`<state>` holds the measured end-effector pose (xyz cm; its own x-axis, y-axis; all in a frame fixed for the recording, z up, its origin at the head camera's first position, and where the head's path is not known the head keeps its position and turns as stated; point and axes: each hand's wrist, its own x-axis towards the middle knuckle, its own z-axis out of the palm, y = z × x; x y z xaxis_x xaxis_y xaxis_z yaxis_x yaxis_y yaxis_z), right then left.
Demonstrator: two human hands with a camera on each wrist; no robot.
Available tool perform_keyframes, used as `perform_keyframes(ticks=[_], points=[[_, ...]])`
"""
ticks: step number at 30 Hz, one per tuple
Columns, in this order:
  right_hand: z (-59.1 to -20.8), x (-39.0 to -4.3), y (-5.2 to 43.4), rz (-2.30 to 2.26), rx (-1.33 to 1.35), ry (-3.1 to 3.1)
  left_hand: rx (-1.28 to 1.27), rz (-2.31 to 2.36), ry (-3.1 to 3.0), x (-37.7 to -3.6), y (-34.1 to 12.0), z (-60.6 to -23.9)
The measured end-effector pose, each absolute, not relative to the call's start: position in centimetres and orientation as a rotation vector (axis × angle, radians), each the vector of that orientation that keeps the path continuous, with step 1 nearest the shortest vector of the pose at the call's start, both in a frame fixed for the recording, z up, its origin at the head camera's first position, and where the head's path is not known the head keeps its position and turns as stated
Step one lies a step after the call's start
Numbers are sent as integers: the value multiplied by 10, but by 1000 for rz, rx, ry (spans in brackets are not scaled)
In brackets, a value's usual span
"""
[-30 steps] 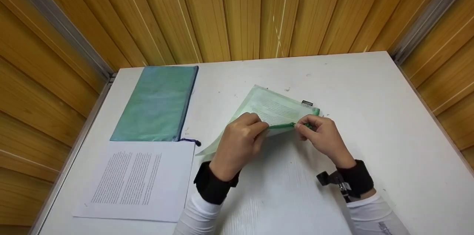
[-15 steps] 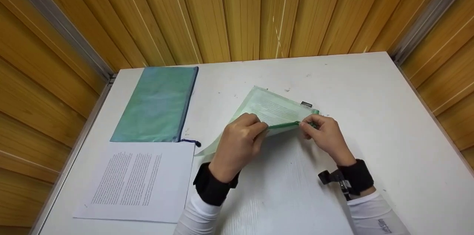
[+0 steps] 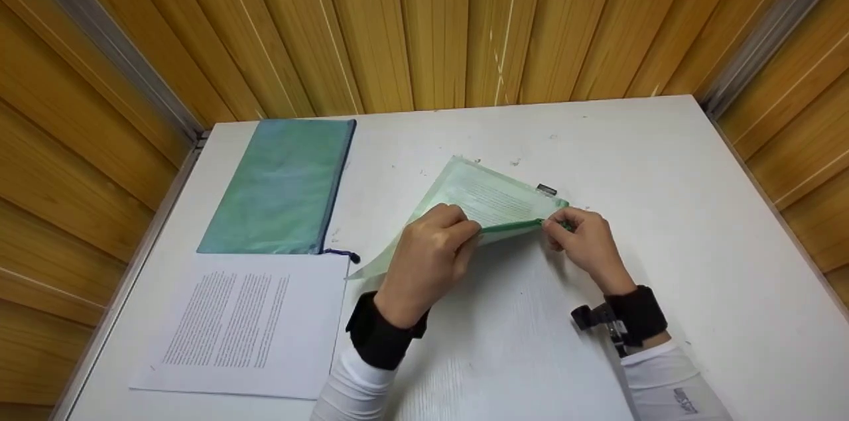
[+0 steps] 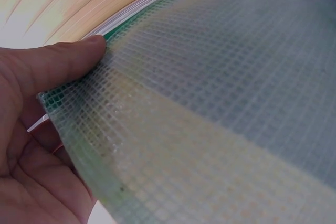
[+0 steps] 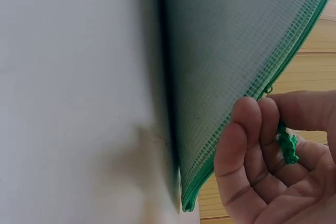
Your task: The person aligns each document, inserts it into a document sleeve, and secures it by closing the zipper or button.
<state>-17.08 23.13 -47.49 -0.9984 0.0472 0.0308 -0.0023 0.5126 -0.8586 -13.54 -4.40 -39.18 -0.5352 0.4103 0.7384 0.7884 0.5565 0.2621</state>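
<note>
A translucent green mesh zip pouch with printed paper inside is lifted at its near, zippered edge above the white table. My left hand grips that green edge, thumb on the mesh in the left wrist view. My right hand pinches the green zipper pull cord at the pouch's right end. The zipper strip runs between the two hands.
A second blue-green zip pouch lies flat at the back left, its dark pull cord at the near corner. A printed sheet lies in front of it. Wooden slat walls close in the table on three sides.
My right hand has slid a little to the right along the zipper edge with the pull. The left hand keeps its hold in the same place.
</note>
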Motion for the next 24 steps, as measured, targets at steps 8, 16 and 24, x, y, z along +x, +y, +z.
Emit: perform_keyframes(ticks=[8, 16, 24], points=[[-473, -171, 232, 1532, -51, -2697, -955, -794, -2181, -134, -45, -391], [-476, -172, 234, 1521, -89, -2702, -970, -786, -2177, -134, -45, -390], [-478, -174, 237, 1499, -138, -2712, -958, -789, -2177, -133, -45, -389]])
